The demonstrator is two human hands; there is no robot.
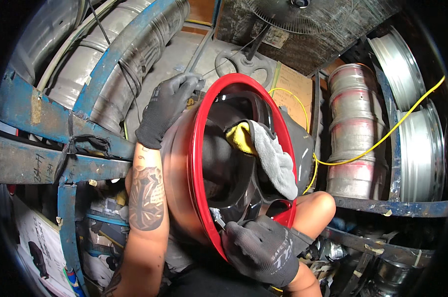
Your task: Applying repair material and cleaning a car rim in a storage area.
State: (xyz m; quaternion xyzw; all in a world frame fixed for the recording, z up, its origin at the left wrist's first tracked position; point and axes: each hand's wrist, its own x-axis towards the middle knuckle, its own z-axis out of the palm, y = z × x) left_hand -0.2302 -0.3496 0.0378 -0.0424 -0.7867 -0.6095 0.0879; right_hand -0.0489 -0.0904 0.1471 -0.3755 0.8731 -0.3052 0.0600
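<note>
A wheel rim with a glossy red lip and black spokes stands tilted against my legs. My left hand, in a black-grey work glove, is at its far left edge. Those fingers are closed around something small and dark that I cannot make out. My right hand, gloved alike, lies over the near part of the red lip. From its closed fingers a small metal-tipped tool points at the wheel's inner face; its exact kind is hidden. A grey and yellow cloth hangs over a spoke, touched by neither hand.
A blue metal rack with large bare rims is at left. Stacked silver rims stand on another rack at right. A fan stands at the back. A yellow cable runs across the right side.
</note>
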